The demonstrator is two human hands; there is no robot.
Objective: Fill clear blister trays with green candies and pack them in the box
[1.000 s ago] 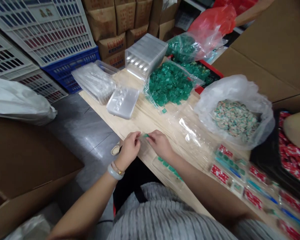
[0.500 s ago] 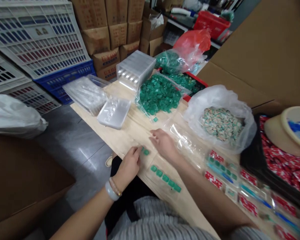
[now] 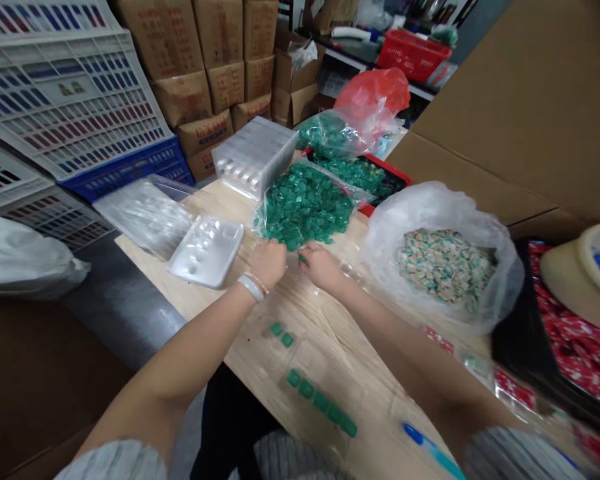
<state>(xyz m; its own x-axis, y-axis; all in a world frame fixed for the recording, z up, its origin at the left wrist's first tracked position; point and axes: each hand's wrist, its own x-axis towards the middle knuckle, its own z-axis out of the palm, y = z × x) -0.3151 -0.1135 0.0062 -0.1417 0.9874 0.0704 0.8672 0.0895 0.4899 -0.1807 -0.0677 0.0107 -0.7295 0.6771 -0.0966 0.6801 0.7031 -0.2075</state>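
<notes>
Both my hands reach to the near edge of an open clear bag of small green wrapped pieces [image 3: 305, 203] on the wooden table [image 3: 215, 313]. My left hand [image 3: 269, 261] is curled with its fingers down in the green heap; what it holds is hidden. My right hand [image 3: 319, 263] pinches a green piece [image 3: 303, 257] at the bag's mouth. Nearer to me a clear tray holds two green pieces [image 3: 281, 334] and a row of several more [image 3: 321, 402].
A white blister tray [image 3: 207, 250], stacks of clear trays [image 3: 145, 213] and a clear box [image 3: 254, 157] lie at the left. A white bag of pale mixed sweets [image 3: 445, 263] sits at the right, red packets [image 3: 575, 353] beyond it. Cartons and crates stand behind.
Both hands left the clear tray near me and moved forward to the bag of green pieces. The camera tilted up, so the tray with its green pieces now lies lower in view.
</notes>
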